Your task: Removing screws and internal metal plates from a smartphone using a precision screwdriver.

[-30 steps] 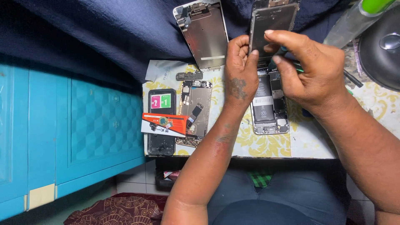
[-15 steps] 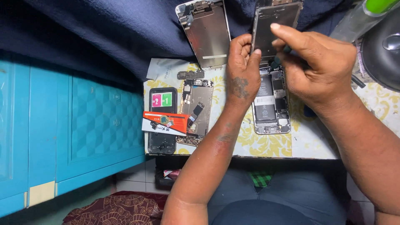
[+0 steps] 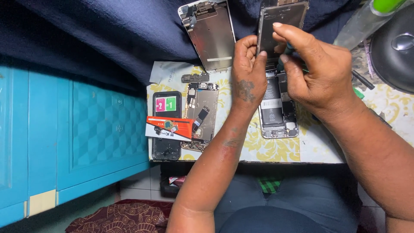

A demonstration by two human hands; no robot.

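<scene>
Holding the lifted phone screen (image 3: 282, 26) at its lower left edge, my left hand (image 3: 248, 71) has thumb and fingers pinched on it, while my right hand (image 3: 319, 73) is closed around a thin dark tool (image 3: 286, 58) whose tip sits near the screen's lower edge. That screen stands tilted up over one opened phone body (image 3: 276, 108), which lies flat on the surface (image 3: 310, 146) with its battery showing, just under my two hands.

Counting outward, I see a second detached screen panel (image 3: 211, 36) lying against the dark blue cloth (image 3: 108, 34) to the left. Left of my forearm lie one bare metal backing plate (image 3: 202, 114), one black phone (image 3: 166, 125) with two coloured stickers, and one orange-and-white box (image 3: 169, 127) resting across both. One small dark bracket (image 3: 195, 78) sits just above the plate. A teal cabinet (image 3: 69, 142) stands further left.
</scene>
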